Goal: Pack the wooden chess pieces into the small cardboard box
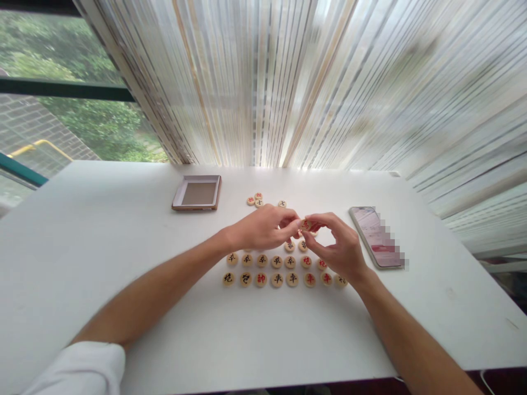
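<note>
A round wooden xiangqi piece (306,225) with a red character is raised just above the table, between my two hands. My right hand (335,241) pinches it from the right with thumb and fingers. From the left, the fingertips of my left hand (272,226) close on its edge. Below lie rows of xiangqi pieces, the nearest row including a red-marked piece (261,279) and a black-marked piece (229,279). Part of the upper rows is hidden behind my hands. Beyond them sit a few loose pieces, among them a black-marked piece (282,203) and a red-marked piece (251,201).
A shallow open box (218,193) lies at the back left of the white table (173,340). To the right of my right hand is a phone (373,238), partly blurred. A striped curtain (263,82) hangs along the far edge, beside a window (82,120).
</note>
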Action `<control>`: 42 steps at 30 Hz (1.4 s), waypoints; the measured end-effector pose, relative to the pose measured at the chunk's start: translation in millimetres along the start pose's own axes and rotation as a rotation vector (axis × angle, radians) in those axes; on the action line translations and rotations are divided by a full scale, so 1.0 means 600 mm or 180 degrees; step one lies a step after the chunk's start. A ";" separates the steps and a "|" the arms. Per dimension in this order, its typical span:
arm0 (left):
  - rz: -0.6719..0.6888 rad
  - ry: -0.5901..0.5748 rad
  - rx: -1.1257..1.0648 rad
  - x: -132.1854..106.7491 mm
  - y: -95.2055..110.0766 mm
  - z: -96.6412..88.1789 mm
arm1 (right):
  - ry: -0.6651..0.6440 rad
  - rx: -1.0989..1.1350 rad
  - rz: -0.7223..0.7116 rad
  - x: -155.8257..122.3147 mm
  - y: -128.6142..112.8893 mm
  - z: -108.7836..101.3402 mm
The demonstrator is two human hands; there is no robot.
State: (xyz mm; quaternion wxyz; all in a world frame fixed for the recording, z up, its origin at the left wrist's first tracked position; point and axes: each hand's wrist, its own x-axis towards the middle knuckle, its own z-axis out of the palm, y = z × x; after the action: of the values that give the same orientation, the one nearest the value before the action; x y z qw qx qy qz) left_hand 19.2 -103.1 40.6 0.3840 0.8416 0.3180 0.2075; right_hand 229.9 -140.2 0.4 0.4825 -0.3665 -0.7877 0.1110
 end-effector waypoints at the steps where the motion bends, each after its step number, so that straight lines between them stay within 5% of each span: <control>1: -0.0006 -0.0006 -0.0006 0.000 0.000 -0.001 | 0.0000 0.0003 0.0000 0.000 0.000 0.000; 16: -0.0008 0.0206 -0.0909 0.003 -0.016 0.008 | -0.0107 0.0049 0.0123 -0.004 0.008 -0.002; 26: 0.0258 0.0289 -0.0668 0.003 -0.017 0.006 | -0.0154 0.0749 0.0877 -0.008 0.011 0.001; 42: 0.0496 0.0320 -0.0276 0.000 -0.015 0.008 | -0.0211 0.1178 0.1328 -0.005 0.014 -0.007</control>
State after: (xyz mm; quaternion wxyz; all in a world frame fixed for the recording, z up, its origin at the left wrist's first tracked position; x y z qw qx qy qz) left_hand 18.7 -100.9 30.6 0.3863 0.8349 0.2612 0.2923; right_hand 238.1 -137.1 -3.6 0.4819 -0.4226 -0.6769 0.3619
